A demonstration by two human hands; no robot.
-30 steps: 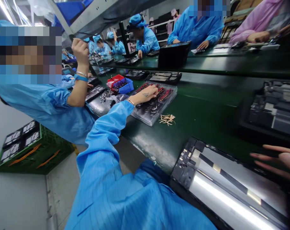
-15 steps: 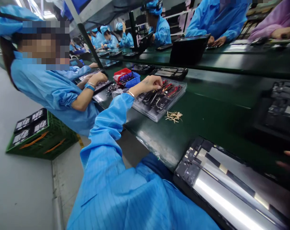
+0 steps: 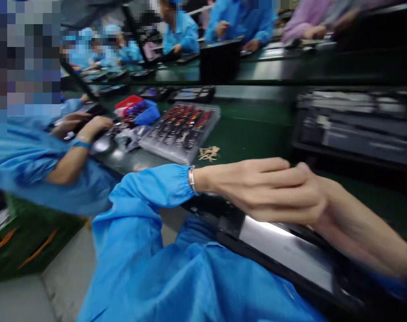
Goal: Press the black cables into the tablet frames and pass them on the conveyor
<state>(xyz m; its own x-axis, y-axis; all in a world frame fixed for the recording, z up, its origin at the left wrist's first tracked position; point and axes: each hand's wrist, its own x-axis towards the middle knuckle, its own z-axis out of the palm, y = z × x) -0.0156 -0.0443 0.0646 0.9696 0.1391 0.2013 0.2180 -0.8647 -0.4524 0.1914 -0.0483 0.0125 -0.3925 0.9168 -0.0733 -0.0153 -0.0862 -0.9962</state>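
My left hand (image 3: pixel 273 190) is in front of me with its fingers curled and pressed together. Its fingertips meet my right hand (image 3: pixel 339 205), which reaches in from the right edge. Whatever the left fingers pinch is hidden, and the right fingers are mostly covered behind the left hand. Under both hands lies an open device with a black frame and a silver panel (image 3: pixel 270 246), partly covered by them. A clear plastic tray (image 3: pixel 166 154) of small black parts with red and yellow bits lies farther left on the green bench.
Beige strips (image 3: pixel 209 154) lie beside the tray. A red bin (image 3: pixel 126 103) and a blue bin (image 3: pixel 149 115) stand behind it. Another opened black device (image 3: pixel 364 134) is at the right. A co-worker's arm (image 3: pixel 69 165) is at the left, near a green crate (image 3: pixel 32 237).
My left hand has left the tray and moved right, over the open device. My right hand has come in to meet it. The view has turned to the right.
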